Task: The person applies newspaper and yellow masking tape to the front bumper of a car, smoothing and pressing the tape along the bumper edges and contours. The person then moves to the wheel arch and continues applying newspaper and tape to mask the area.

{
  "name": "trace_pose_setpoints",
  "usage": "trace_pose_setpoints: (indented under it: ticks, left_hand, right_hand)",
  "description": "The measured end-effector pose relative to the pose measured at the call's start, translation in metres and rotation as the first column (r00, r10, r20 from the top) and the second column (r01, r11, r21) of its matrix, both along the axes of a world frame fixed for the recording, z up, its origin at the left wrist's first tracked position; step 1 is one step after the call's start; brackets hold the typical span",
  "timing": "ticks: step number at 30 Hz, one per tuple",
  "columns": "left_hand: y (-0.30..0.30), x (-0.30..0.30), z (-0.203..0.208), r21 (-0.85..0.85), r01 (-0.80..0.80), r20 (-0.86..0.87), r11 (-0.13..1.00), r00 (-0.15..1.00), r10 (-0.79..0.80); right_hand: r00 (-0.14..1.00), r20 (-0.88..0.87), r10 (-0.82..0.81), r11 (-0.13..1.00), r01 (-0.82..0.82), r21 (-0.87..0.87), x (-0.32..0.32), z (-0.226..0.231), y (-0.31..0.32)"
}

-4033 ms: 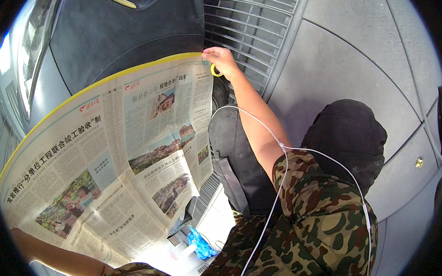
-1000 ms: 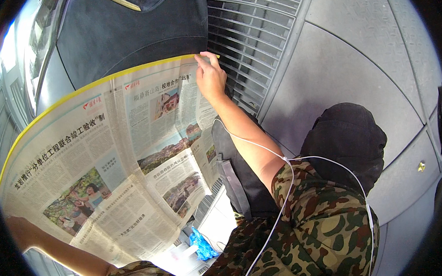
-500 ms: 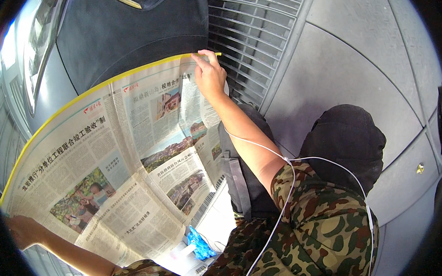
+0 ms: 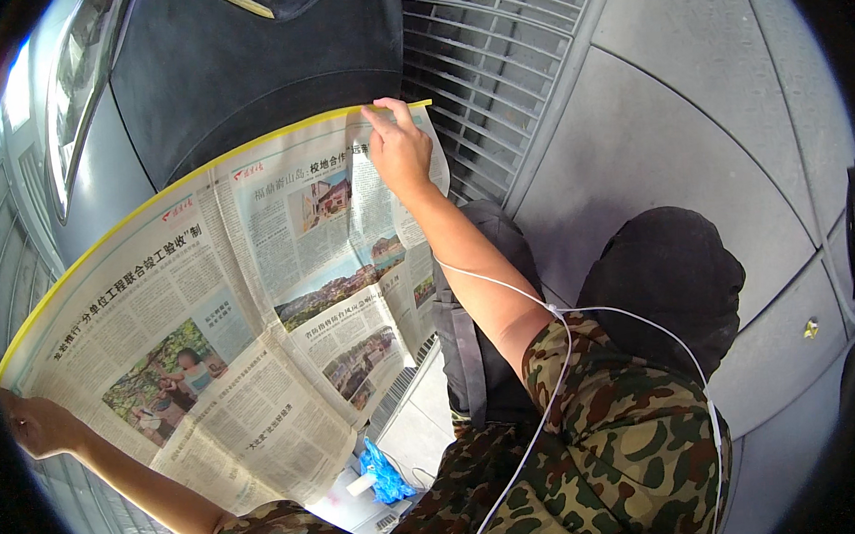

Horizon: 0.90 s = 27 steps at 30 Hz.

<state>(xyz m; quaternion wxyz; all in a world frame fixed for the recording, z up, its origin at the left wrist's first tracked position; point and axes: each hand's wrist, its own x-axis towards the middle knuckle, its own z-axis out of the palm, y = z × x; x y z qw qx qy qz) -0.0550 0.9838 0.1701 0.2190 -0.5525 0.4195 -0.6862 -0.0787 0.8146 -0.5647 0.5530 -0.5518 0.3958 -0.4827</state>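
A wide sheet of newspaper (image 4: pixel 260 370) hangs spread out between my two hands. Yellow tape (image 4: pixel 171 187) runs along its whole top edge and pokes out slightly past the right corner. My left hand (image 4: pixel 36 425) grips the sheet's left end, with its fingertips partly hidden at the dark rim of the picture. Near the top right corner, my right hand (image 4: pixel 401 154) has its fingertips closed on the taped edge, next to a dark car panel (image 4: pixel 267 93).
A headlight (image 4: pixel 82 101) lies at the upper left. Metal grating (image 4: pixel 504 44) and grey floor tiles (image 4: pixel 697 93) stretch to the right. A crumpled blue plastic thing (image 4: pixel 387 474) with a white roll sits below the newspaper. A white cable (image 4: pixel 630 308) crosses my right arm.
My left hand has risen slightly with its end of the newspaper. My right hand has shifted a little left along the edge, and the sheet looks flatter near its right corner.
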Motion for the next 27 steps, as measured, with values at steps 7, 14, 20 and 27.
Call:
trace_pose_setpoints:
  ticks: [7,14,20,27]
  left_hand:
    - [-0.02,-0.012,-0.036,0.022,0.102,-0.207,0.995,0.974,-0.095]
    - [-0.03,-0.015,-0.055,0.035,0.158,-0.303,0.987,0.943,-0.14]
    - [-0.029,-0.016,-0.058,0.002,0.094,-0.267,0.996,0.959,-0.09]
    - [-0.024,-0.013,-0.055,-0.099,0.021,-0.291,0.995,0.956,-0.049]
  right_hand:
    - [0.999,0.013,0.038,0.999,-0.038,0.012,-0.007,0.007,-0.002]
    - [0.998,0.021,0.064,0.998,-0.065,0.017,-0.011,0.014,-0.006]
    - [0.997,0.04,0.072,0.997,-0.072,-0.015,-0.014,0.024,-0.011]
    - [0.996,0.062,0.058,0.997,-0.055,-0.046,-0.02,0.037,-0.014]
